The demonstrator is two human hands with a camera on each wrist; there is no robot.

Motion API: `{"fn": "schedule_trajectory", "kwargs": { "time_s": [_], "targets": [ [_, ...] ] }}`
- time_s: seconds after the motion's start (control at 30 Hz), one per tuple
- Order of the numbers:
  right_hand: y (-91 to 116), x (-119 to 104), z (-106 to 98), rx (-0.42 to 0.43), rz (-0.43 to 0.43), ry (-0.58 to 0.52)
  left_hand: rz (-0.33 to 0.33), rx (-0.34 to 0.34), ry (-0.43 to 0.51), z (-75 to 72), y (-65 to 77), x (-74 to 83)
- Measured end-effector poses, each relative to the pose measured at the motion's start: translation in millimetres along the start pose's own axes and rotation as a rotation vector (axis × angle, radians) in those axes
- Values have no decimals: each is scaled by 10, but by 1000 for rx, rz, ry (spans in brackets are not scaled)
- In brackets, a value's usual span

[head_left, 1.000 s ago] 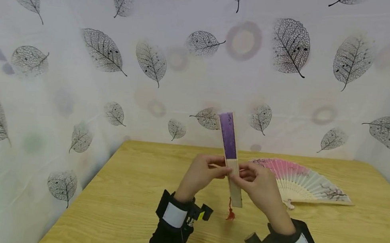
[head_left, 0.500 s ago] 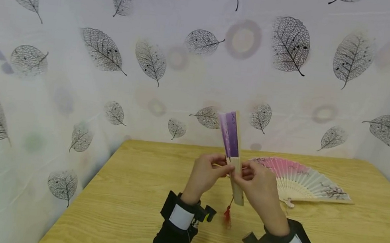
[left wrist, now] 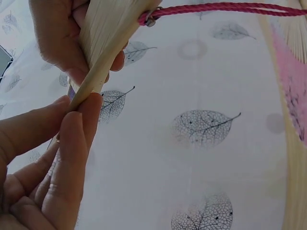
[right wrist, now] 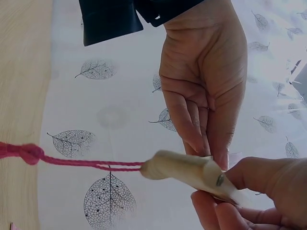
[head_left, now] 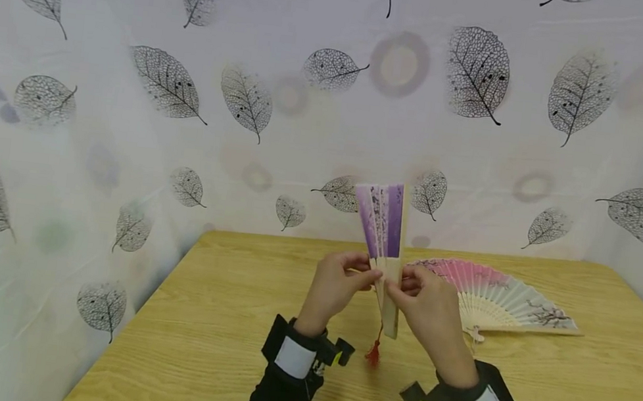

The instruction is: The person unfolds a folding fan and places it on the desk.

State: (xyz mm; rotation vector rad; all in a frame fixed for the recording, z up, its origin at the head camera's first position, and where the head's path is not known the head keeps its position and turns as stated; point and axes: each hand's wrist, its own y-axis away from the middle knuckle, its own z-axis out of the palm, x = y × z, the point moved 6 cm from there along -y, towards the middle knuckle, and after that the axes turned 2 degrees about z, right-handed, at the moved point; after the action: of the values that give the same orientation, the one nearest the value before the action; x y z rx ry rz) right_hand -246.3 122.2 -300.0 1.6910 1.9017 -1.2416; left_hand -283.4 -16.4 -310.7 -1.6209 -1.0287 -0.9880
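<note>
We see the left hand (head_left: 334, 288) and right hand (head_left: 434, 311) pinching a partly spread purple folding fan (head_left: 381, 224) above the worktop (head_left: 224, 322); a pink-and-white folding fan (head_left: 503, 302) lies open toward its far edge.

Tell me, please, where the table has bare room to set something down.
The table is bare between its left edge and the left hand, and in front of the pink fan, right of the right hand. The middle is crowded: both hands hold the purple fan there, and its red tassel hangs below.
</note>
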Motion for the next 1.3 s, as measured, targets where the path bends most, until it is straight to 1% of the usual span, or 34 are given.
{"fn": "schedule_trajectory", "kwargs": {
  "time_s": [0.27,0.53,0.7,1.03,1.3],
  "targets": [
    [-4,24,3,3,-2,3,5,6,9,-9,7,16],
    [-8,38,-31,53,-13,37,10,33,6,-18,2,8],
    [-13,46,-26,57,-25,41,16,40,16,-13,2,12],
    [-12,45,-67,99,-49,42,60,63,-9,-51,6,53],
    [-12,46,-79,101,-43,28,59,73,3,-62,-1,55]
  ]
}}
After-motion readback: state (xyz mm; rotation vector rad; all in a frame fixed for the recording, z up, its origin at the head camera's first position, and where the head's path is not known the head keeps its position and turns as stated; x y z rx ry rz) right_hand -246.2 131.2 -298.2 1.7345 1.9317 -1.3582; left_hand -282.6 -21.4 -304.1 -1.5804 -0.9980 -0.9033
